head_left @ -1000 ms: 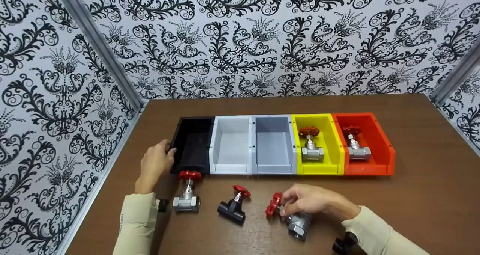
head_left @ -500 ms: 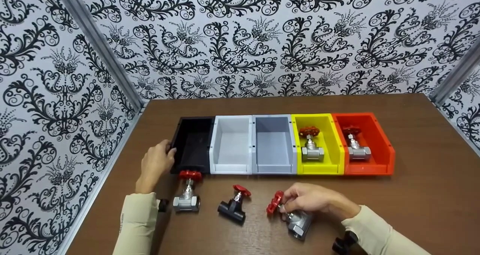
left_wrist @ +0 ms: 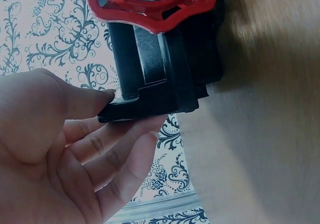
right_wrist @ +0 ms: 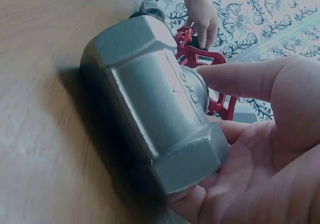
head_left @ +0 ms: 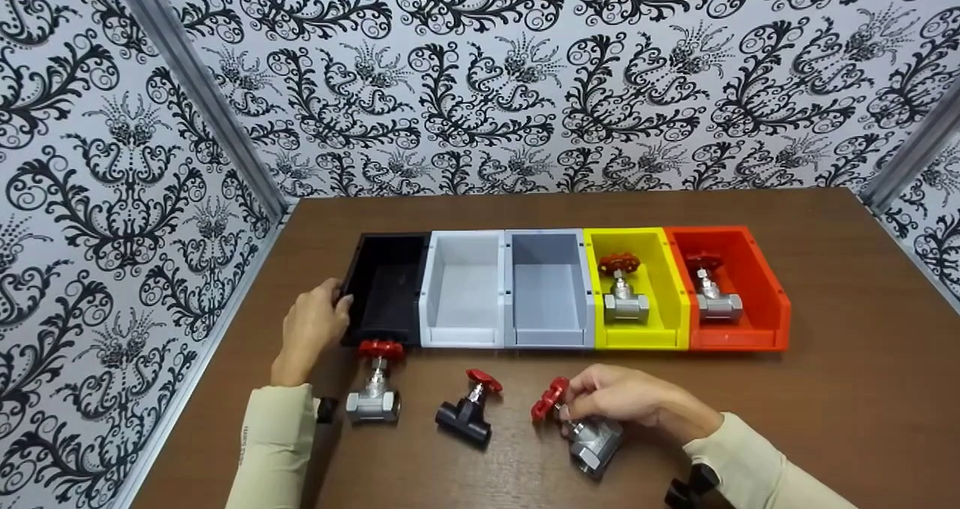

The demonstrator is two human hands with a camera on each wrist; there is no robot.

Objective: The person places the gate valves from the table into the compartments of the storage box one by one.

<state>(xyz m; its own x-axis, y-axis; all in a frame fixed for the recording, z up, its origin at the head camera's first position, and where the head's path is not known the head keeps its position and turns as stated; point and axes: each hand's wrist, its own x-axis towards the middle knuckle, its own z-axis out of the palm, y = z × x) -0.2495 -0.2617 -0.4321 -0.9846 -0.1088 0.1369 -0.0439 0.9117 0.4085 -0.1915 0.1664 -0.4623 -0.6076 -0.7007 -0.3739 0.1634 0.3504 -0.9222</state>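
My right hand [head_left: 619, 396] pinches a steel gate valve [head_left: 595, 443] by its neck, just behind the red handwheel [head_left: 550, 400]. In the right wrist view the hexagonal-ended valve body [right_wrist: 150, 99] is tilted close over the table, with thumb and fingers around the neck. With thumb inside and fingers outside, my left hand [head_left: 313, 329] grips the left wall of the black bin [left_wrist: 145, 101]. Another steel valve [head_left: 375, 393] with a red handwheel lies in front of that bin. Between the two steel valves rests a black-bodied valve [head_left: 465, 419] with a red handwheel.
White [head_left: 465, 336], grey [head_left: 551, 336], yellow [head_left: 641, 339] and orange [head_left: 739, 338] bins stand side by side, right of the black one. One steel valve [head_left: 625, 305] lies in the yellow bin, another valve [head_left: 718, 304] in the orange. Patterned walls [head_left: 487, 82] enclose the brown table [head_left: 847, 389].
The valve in my right hand has turned slightly, its handwheel rising a little and its body shifting a little left. My left hand stays on the black bin.
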